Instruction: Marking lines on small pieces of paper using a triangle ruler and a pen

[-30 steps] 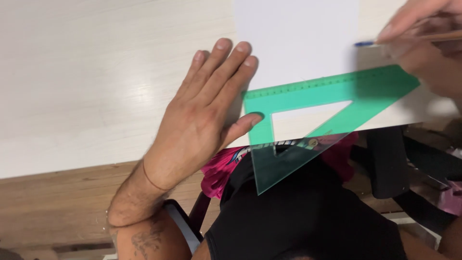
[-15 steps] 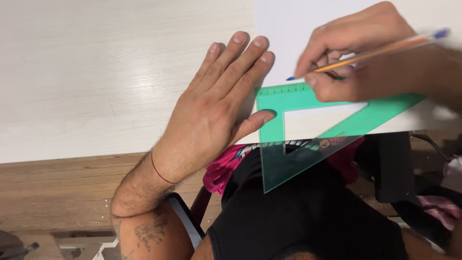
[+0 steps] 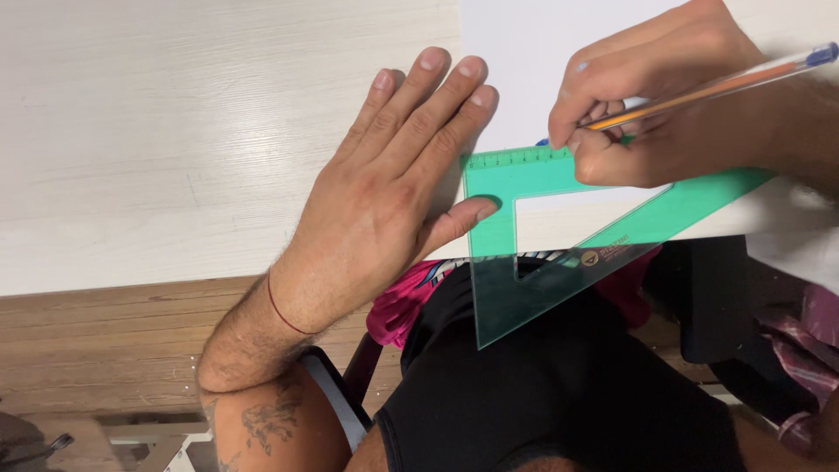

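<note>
Head view: a person seated at a pale wooden table [image 3: 175, 131] presses the left hand [image 3: 384, 183] flat, palm down, on the tabletop at the edge of a white sheet of paper [image 3: 524, 52]. The fingers [image 3: 437, 96] lie straight and close together, gripping nothing; the fingertips reach onto the paper, and the thumb [image 3: 463, 214] pushes sideways against the upright edge of a green see-through set square [image 3: 498, 227]. That pressure appears meant to keep the set square from slipping as a line is drawn along it.

The set square rests with its ruled top edge on the paper, while its lower corner sticks out past the table's near edge and hangs over the person's lap, above black shorts [image 3: 568, 393] and a patch of pink cloth [image 3: 402, 306]. It sits so low probably because the line is wanted near the bottom of the sheet.

The right hand [image 3: 664, 105] comes in from the right, its fingers [image 3: 577, 96] curled tight around an orange pen with a blue cap [image 3: 708, 87]. The pen slants up to the right, its tip down at the ruled edge close to the set square's top left corner. The heel of this hand rests on the set square's upper bar, adding weight to it.

Below the table's edge shows a brown wooden floor [image 3: 105, 341], and part of a chair frame [image 3: 336, 393] by the tattooed left forearm.
</note>
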